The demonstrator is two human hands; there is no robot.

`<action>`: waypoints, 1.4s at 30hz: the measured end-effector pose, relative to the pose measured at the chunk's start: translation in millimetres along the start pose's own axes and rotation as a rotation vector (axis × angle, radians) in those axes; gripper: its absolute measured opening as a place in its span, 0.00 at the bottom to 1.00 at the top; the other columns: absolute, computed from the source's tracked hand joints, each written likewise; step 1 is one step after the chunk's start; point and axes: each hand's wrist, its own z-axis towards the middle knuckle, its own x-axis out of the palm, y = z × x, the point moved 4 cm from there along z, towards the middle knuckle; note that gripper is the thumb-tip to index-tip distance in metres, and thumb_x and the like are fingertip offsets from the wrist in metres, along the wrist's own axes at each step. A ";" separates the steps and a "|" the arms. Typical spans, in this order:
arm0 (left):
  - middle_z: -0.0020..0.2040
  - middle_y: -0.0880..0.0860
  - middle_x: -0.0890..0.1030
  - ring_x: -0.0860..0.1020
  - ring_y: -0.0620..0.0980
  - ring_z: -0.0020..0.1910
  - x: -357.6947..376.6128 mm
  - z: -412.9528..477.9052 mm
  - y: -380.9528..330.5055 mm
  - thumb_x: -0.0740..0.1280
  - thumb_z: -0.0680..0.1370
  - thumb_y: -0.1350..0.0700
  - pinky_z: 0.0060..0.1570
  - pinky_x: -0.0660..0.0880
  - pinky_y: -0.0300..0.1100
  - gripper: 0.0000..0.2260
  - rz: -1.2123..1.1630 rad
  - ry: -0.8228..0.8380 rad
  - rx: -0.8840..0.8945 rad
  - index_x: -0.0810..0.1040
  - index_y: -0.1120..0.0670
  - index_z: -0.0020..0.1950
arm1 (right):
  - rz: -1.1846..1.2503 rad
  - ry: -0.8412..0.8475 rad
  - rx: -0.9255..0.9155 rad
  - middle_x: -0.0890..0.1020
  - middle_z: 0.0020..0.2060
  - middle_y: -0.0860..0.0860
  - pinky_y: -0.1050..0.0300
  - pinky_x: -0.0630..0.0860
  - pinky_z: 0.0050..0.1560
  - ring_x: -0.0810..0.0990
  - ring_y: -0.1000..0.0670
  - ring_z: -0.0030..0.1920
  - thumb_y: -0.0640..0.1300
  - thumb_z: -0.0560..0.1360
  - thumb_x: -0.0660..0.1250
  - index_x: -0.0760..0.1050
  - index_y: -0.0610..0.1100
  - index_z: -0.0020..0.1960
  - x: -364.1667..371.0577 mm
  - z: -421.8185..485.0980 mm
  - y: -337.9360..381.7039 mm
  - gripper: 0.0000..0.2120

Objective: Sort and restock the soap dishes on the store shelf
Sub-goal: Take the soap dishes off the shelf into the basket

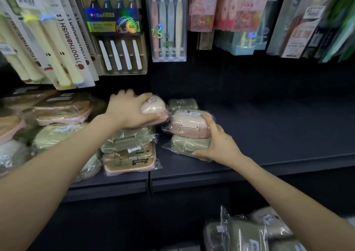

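soap dishes, film-wrapped, on a dark shelf (269, 133); toothbrush packs (115, 39) are hung above at 12 o'clock.

left hand (130, 110): fingers are curled over a rounded pink dish (156, 106), with the thumb laid along its near edge. the dish is held on top of a stack made of a green hinged dish (126, 142) and a brown dish (130, 161).

right hand (217, 141): clamped round the 3 o'clock end of a two-high stack, with a finger on the pink box dish (189, 124) and the thumb at the near edge of the lower green dish (187, 145). a rear green dish (182, 103) is seen behind, at 12 o'clock of this stack.

relation: the rounded pink dish lies at 9 o'clock of the pink box dish, near it but apart. long axes run 9 to 3. the left hand is judged nearer for joining pink with pink. more shelf board runs on toward 3 o'clock.

further wrapped dishes (240, 231) are stored below, at 5 o'clock.
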 end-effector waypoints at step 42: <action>0.78 0.55 0.55 0.48 0.55 0.77 106.7 -236.0 -312.4 0.59 0.71 0.30 0.73 0.38 0.56 0.35 -0.231 0.066 1.159 0.56 0.39 0.76 | 0.139 -0.462 0.405 0.75 0.57 0.53 0.47 0.79 0.50 0.78 0.51 0.50 0.54 0.60 0.80 0.57 0.64 0.70 -97.7 -319.2 -174.8 0.46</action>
